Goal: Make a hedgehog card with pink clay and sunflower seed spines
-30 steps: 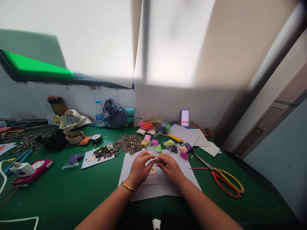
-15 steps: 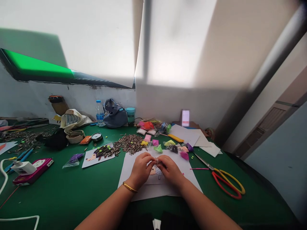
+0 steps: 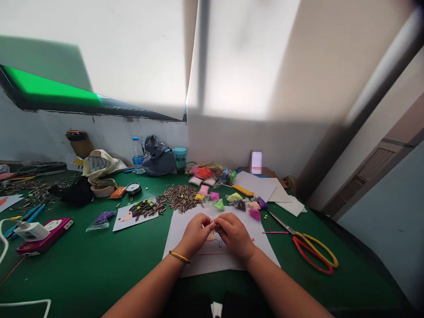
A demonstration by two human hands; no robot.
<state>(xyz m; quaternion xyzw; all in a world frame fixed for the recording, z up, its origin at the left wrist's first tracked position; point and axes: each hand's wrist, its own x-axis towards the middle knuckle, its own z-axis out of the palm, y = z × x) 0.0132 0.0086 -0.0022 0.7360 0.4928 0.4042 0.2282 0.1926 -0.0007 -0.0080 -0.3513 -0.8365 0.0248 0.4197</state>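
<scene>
My left hand and my right hand meet above a white paper sheet. Between their fingertips they pinch a small clear plastic packet, mostly hidden by my fingers. Beneath them lies a drawn hedgehog picture, largely covered by my hands. A gold bangle circles my left wrist. Just beyond my fingers, several small packets of coloured clay lie along the paper's far edge.
A heap of striped sunflower seeds lies on the green mat beyond the paper. A seed-covered hedgehog card lies left of it. Red-and-yellow-handled scissors lie to the right. A pink case sits at the left.
My hands have drawn closer together around the packet and now cover more of the drawing. The whole view has shifted slightly with my head.
</scene>
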